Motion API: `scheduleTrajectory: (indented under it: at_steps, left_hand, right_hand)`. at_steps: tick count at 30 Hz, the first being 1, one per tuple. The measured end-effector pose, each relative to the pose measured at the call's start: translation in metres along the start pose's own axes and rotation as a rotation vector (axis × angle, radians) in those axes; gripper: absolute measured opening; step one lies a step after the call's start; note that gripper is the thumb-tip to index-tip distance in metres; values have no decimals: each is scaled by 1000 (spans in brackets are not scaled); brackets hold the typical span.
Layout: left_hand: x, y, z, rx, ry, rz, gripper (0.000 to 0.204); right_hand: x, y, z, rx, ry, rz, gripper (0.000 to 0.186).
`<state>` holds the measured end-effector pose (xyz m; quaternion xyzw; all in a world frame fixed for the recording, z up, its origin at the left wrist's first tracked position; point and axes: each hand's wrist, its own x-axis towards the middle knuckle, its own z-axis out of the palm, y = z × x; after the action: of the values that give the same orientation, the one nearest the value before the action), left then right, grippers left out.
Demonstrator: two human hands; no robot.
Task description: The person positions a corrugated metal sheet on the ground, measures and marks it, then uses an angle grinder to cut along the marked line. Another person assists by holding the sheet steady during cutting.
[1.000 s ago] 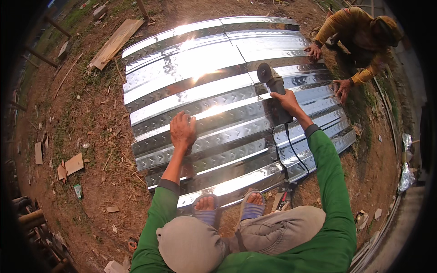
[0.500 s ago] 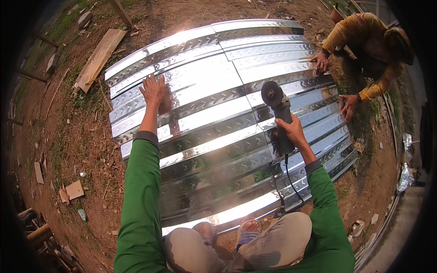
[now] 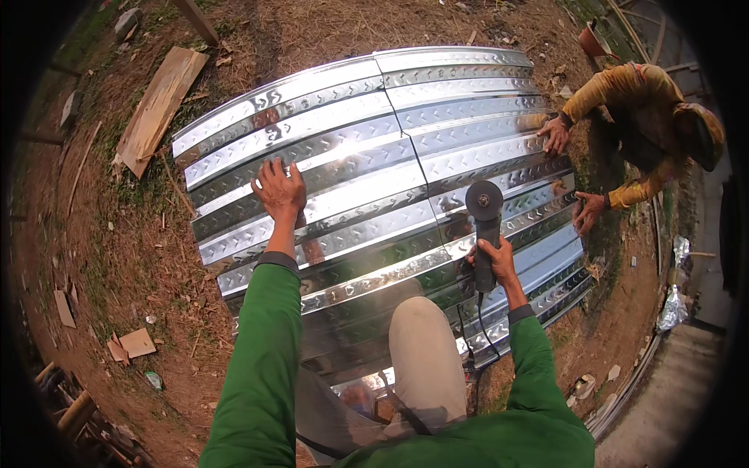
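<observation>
Shiny ribbed metal sheets (image 3: 367,168) lie on the ground in front of me, stamped with rows of small chevrons. A dark seam or cut line (image 3: 425,181) runs across the ribs from the far edge toward me. My left hand (image 3: 281,189) rests on the metal left of that line, fingers spread. My right hand (image 3: 498,261) grips the dark body of an angle grinder (image 3: 487,234), whose round disc (image 3: 484,200) points away from me, just right of the line. Whether the disc touches the metal or spins, I cannot tell. Its black cord (image 3: 485,331) trails toward my legs.
At the right, a co-worker in a yellow-brown top (image 3: 620,97) crouches with both hands on the sheets' edge. A wooden board (image 3: 162,109) lies at the far left. Foil (image 3: 672,308) sits beside a concrete strip (image 3: 663,382). My bent knee (image 3: 427,351) is over the near sheets.
My left hand has shifted right and nearer across the metal. The grinder in my right hand has come slightly nearer. One knee has moved forward over the sheets.
</observation>
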<state>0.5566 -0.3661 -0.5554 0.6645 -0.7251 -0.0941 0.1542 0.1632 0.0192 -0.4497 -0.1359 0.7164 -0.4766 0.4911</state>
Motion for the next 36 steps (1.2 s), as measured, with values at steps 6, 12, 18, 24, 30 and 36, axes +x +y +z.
scheduleTrajectory:
  at_steps: [6, 12, 18, 24, 30, 36]
  left_hand:
    - [1, 1, 1, -21, -50, -36, 52]
    - [1, 2, -3, 32, -79, -55, 54]
    - [3, 5, -2, 40, -68, -46, 53]
    - [3, 6, -4, -4, -56, -54, 53]
    - [3, 5, -5, -1, -77, -65, 53]
    - [6, 6, -7, 10, -100, -69, 56]
  right_hand:
    - [4, 2, 6, 0, 94, 34, 36]
    - [7, -15, 35, -223, 170, -1, 39]
    - [28, -61, 75, -632, 271, -278, 42]
    - [64, -107, 110, -743, 291, -204, 54]
    - [116, -130, 132, -843, 259, -182, 63]
    - [128, -135, 139, -889, 251, -160, 67]
